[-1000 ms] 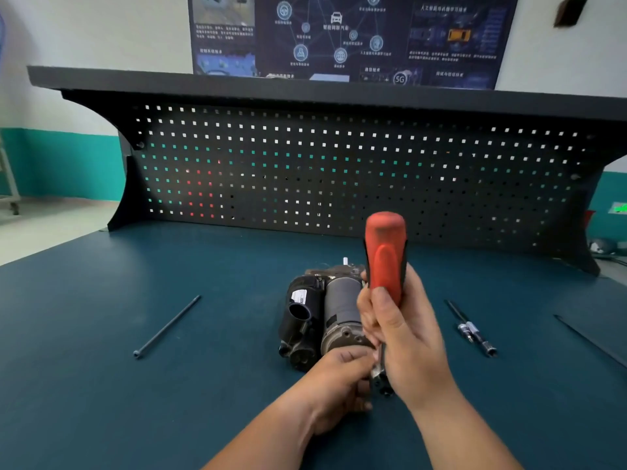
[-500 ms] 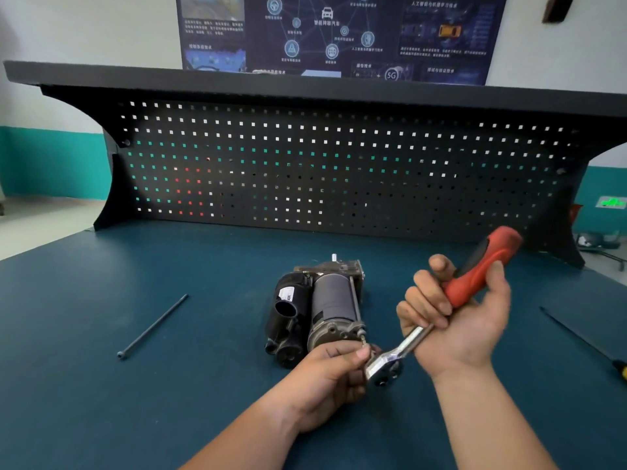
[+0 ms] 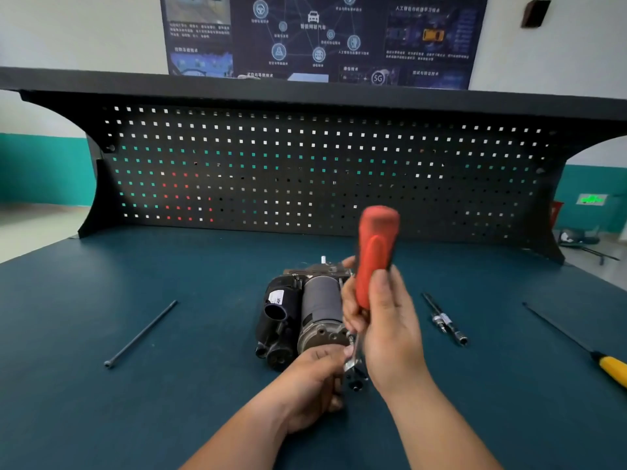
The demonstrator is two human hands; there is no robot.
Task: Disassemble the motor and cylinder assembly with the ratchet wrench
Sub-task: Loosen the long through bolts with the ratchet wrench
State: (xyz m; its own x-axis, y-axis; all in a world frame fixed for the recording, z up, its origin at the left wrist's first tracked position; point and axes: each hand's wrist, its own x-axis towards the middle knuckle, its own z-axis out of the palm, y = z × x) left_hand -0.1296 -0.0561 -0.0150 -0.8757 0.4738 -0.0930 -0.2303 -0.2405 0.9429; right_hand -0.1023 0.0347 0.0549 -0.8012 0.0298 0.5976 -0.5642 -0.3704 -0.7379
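Note:
The motor and cylinder assembly point(image 3: 305, 310) lies on the blue bench, a grey motor can beside a black cylinder. My right hand point(image 3: 383, 320) grips the red handle of the ratchet wrench point(image 3: 375, 252), which stands nearly upright and is blurred. Its metal head point(image 3: 353, 357) sits at the assembly's near right corner. My left hand point(image 3: 315, 385) is curled at the wrench head, fingertips pinching around it. What the head sits on is hidden by the fingers.
A long black bolt point(image 3: 140, 334) lies on the left of the bench point(image 3: 101, 418). Extension bars and sockets point(image 3: 444, 320) lie right of the assembly. A yellow-handled tool point(image 3: 583, 347) reaches to the right edge. A black pegboard point(image 3: 305, 171) closes the back.
The wrench handle has swung from leaning out to the right back to nearly upright over the assembly. My left hand has stayed at the wrench head.

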